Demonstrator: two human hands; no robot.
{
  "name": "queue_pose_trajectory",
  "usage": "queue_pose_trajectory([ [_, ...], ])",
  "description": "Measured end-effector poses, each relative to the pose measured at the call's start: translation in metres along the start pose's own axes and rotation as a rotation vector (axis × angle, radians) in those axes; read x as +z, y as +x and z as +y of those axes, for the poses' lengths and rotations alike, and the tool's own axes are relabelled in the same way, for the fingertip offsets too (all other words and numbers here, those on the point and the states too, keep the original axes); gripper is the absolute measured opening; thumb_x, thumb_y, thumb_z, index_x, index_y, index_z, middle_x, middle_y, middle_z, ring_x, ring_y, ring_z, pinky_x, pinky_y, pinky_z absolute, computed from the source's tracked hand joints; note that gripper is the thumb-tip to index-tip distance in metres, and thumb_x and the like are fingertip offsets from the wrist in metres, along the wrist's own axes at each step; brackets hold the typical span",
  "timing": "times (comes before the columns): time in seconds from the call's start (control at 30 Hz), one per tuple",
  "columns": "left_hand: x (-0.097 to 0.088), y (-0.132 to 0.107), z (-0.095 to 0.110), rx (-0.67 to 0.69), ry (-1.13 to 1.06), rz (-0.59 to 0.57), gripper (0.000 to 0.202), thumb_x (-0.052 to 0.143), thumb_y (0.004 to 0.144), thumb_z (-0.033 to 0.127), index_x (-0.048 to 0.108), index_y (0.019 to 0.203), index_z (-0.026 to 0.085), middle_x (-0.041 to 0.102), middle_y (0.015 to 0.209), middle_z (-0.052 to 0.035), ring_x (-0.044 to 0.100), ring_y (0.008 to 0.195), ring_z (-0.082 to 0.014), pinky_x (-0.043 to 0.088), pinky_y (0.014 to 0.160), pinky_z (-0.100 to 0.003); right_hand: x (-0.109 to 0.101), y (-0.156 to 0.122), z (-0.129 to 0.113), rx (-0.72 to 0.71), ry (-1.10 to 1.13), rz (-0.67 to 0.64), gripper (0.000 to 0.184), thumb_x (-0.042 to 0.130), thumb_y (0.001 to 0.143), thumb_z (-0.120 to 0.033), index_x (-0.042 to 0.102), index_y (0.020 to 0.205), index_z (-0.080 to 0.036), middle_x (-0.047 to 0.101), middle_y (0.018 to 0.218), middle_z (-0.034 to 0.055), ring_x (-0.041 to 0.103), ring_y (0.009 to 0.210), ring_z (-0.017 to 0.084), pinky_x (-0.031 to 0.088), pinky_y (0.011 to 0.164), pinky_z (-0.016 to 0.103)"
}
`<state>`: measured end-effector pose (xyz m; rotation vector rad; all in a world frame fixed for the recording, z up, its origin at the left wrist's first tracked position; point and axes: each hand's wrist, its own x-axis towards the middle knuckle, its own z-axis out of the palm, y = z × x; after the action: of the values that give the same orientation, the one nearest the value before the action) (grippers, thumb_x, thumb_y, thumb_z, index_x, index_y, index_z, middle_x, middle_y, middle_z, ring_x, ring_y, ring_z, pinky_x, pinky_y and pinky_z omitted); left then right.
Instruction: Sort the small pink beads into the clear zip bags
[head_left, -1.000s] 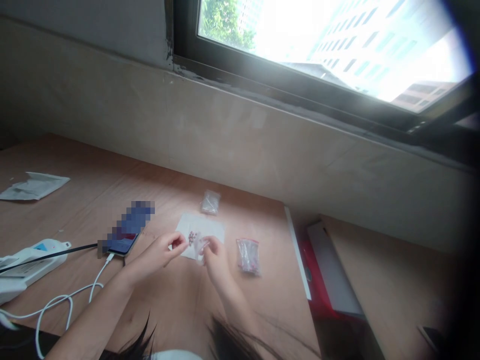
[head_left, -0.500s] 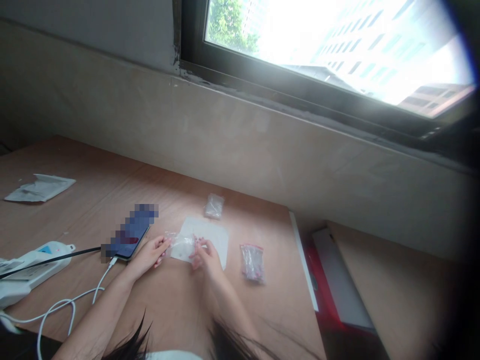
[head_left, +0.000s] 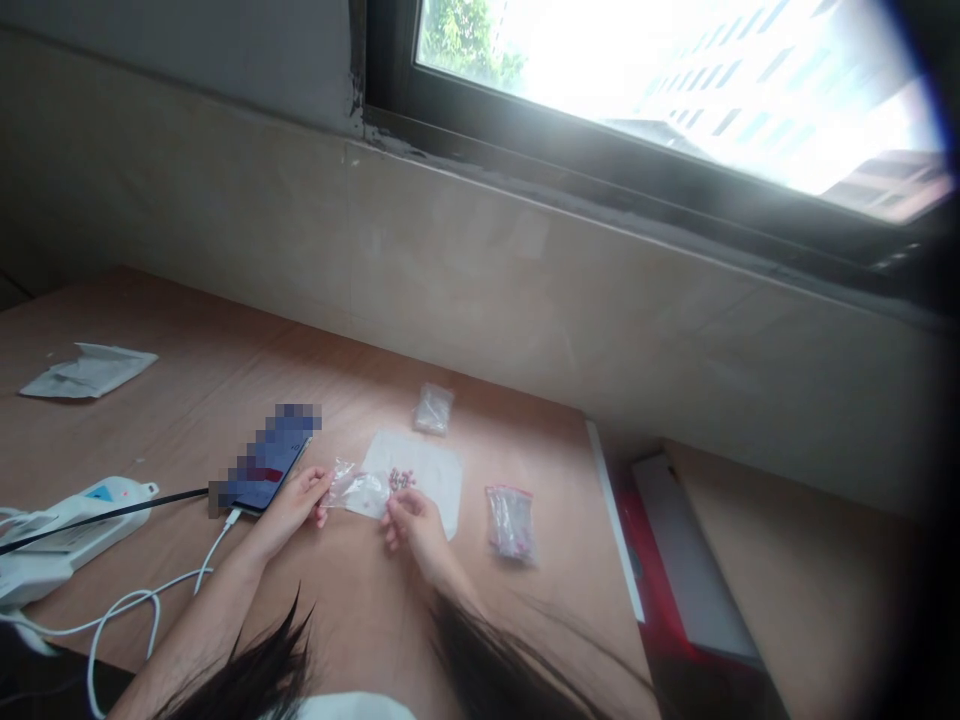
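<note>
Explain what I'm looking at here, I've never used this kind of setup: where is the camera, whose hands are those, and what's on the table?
There is no machine here. One camera sits on a person's head and looks forward and down at their two bare hands; the dark strands at the bottom edge are their own hair. The left hand pinches one end of a small clear plastic bag. The right hand is at the bag's other end, but the view is too blurred to tell whether it grips. Just beyond it, a few small pinkish beads lie on a white sheet. Also on the wooden table are a clear bag near the wall, a bag with a red strip, a phone on a white cable, a power strip and a crumpled white wrapper.
</note>
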<state>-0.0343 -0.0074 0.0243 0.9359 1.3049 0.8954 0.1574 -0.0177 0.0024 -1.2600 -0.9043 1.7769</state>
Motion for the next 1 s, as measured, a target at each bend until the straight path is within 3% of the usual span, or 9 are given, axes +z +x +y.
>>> queue_pose_trajectory([
  [0.27, 0.0, 0.007, 0.001, 0.024, 0.112, -0.004, 0.031, 0.049, 0.071, 0.048, 0.046, 0.071, 0.017, 0.037, 0.039, 0.0109, 0.036, 0.028, -0.0047, 0.03, 0.03, -0.015, -0.001, 0.005, 0.005, 0.015, 0.086, -0.004, 0.029, 0.06, 0.061, -0.039, 0.045, 0.068, -0.015, 0.056, 0.05, -0.0018, 0.048, 0.034, 0.008, 0.037, 0.032, 0.019],
  [0.57, 0.016, 0.008, 0.02, 0.093, 0.148, 0.003, 0.03, 0.05, 0.07, 0.048, 0.047, 0.072, 0.018, 0.042, 0.051, 0.0091, 0.033, 0.029, -0.0018, 0.025, 0.028, -0.014, -0.002, 0.002, 0.006, -0.009, 0.138, 0.035, 0.031, 0.062, 0.059, -0.04, 0.044, 0.07, -0.016, 0.055, 0.05, -0.0025, 0.05, 0.036, 0.009, 0.039, 0.034, 0.02],
  [0.8, 0.017, 0.009, 0.041, 0.13, 0.293, -0.027, 0.029, 0.049, 0.07, 0.046, 0.048, 0.068, 0.017, 0.04, 0.047, 0.0091, 0.033, 0.029, -0.0029, 0.021, 0.03, -0.015, -0.003, 0.001, 0.003, -0.025, 0.141, 0.037, 0.032, 0.064, 0.058, -0.038, 0.045, 0.071, -0.016, 0.055, 0.049, -0.0024, 0.049, 0.036, 0.009, 0.039, 0.035, 0.02],
  [1.0, 0.017, 0.009, 0.039, 0.16, 0.358, -0.004, 0.029, 0.049, 0.07, 0.046, 0.047, 0.065, 0.018, 0.038, 0.044, 0.0096, 0.031, 0.028, -0.0034, 0.019, 0.03, -0.015, -0.003, 0.003, 0.007, -0.02, 0.166, 0.054, 0.033, 0.064, 0.057, -0.039, 0.045, 0.071, -0.016, 0.056, 0.049, -0.0026, 0.049, 0.035, 0.009, 0.04, 0.034, 0.02],
])
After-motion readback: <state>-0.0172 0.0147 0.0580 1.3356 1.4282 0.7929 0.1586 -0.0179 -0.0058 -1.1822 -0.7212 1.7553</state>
